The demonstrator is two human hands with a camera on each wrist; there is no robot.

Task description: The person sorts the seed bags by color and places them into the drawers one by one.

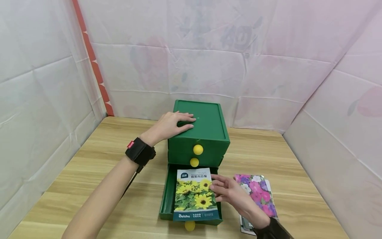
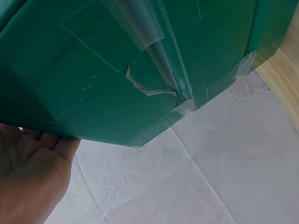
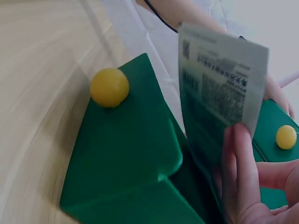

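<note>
A green drawer box (image 1: 206, 132) with yellow ball knobs (image 1: 198, 149) stands on the wooden table (image 1: 98, 166). Its bottom drawer (image 1: 168, 199) is pulled out toward me. My left hand (image 1: 173, 125) lies flat on the box top, fingers straight; the left wrist view shows its palm (image 2: 28, 172) against the green lid (image 2: 117, 70). My right hand (image 1: 228, 191) pinches the right edge of a sunflower seed packet (image 1: 194, 194) that lies over the open drawer. In the right wrist view its fingers (image 3: 240, 172) hold the packet's printed back (image 3: 219, 88) above the drawer front (image 3: 126, 154).
Further seed packets, the top one with pink and purple flowers (image 1: 258, 194), lie on the table right of the drawer. White draped sheets (image 1: 44, 86) wall in the table on three sides. The drawer's own yellow knob (image 1: 189, 226) juts toward the near table edge.
</note>
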